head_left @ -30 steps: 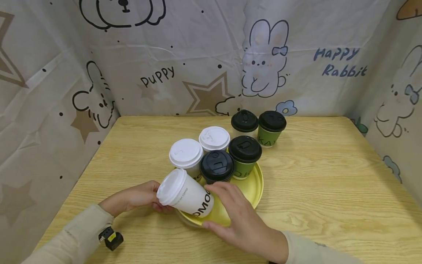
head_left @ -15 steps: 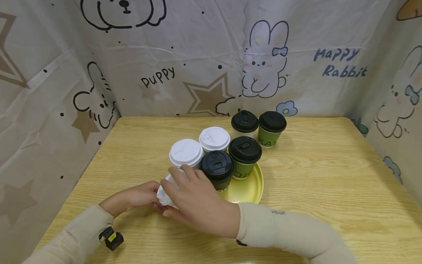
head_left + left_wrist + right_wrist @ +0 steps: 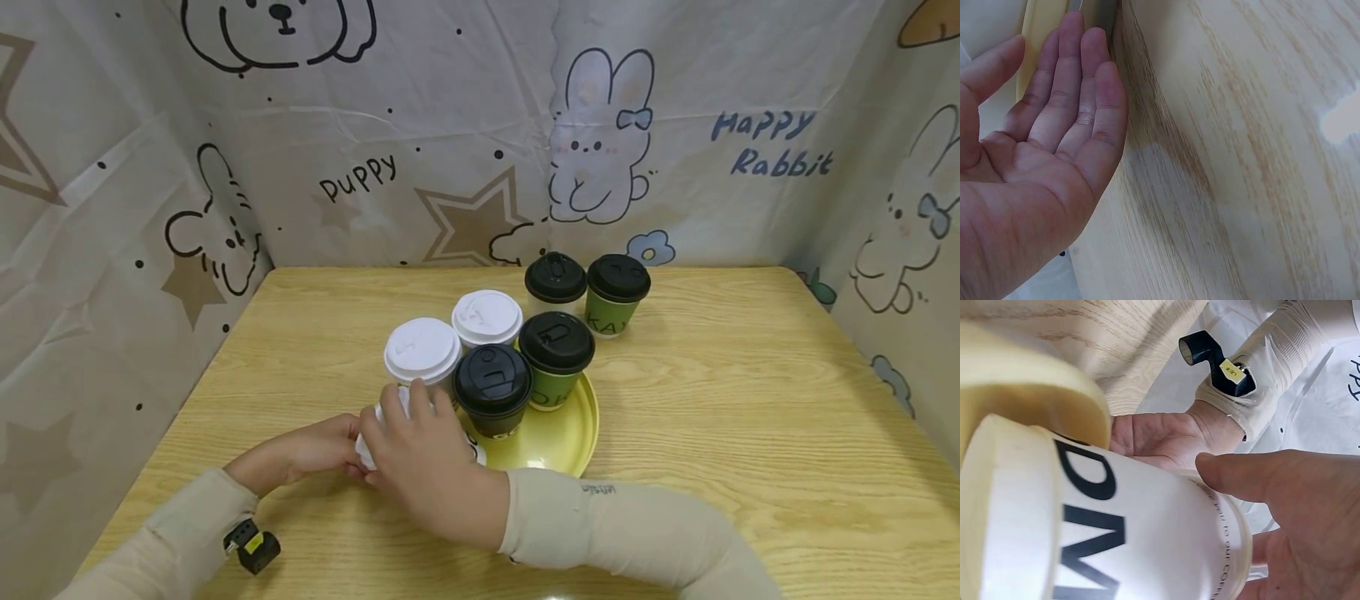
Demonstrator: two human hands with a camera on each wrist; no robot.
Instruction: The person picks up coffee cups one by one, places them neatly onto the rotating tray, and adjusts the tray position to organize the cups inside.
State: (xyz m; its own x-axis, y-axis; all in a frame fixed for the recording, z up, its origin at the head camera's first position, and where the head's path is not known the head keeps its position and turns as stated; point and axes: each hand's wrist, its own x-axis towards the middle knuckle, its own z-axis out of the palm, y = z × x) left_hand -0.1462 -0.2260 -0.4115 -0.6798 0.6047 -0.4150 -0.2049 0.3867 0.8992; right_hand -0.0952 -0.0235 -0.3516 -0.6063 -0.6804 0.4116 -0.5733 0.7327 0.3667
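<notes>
A white paper cup (image 3: 1154, 531) with black lettering and a white lid leans on its side at the front left of the yellow plate (image 3: 587, 421). My right hand (image 3: 427, 467) reaches over it from above and grips it at the lid end. In the right wrist view the thumb (image 3: 1241, 475) lies against the lid end. My left hand (image 3: 318, 450) is beside the lid, palm up in the left wrist view, with its fingers (image 3: 1069, 81) extended near the plate's edge. Whether it touches the cup is hidden. A black-lidded cup (image 3: 493, 383) stands upright just behind.
A green cup (image 3: 555, 387) with a black lid stands on the plate. White-lidded cups (image 3: 422, 350) stand at the plate's left and back. Behind are another black-lidded cup (image 3: 556, 279) and a green one (image 3: 618, 308). A printed cloth (image 3: 450, 125) borders the wooden table (image 3: 712, 400).
My right hand has moved left from the cup's base end and now grips the cup near its lid. My left hand and the other cups stay in place.
</notes>
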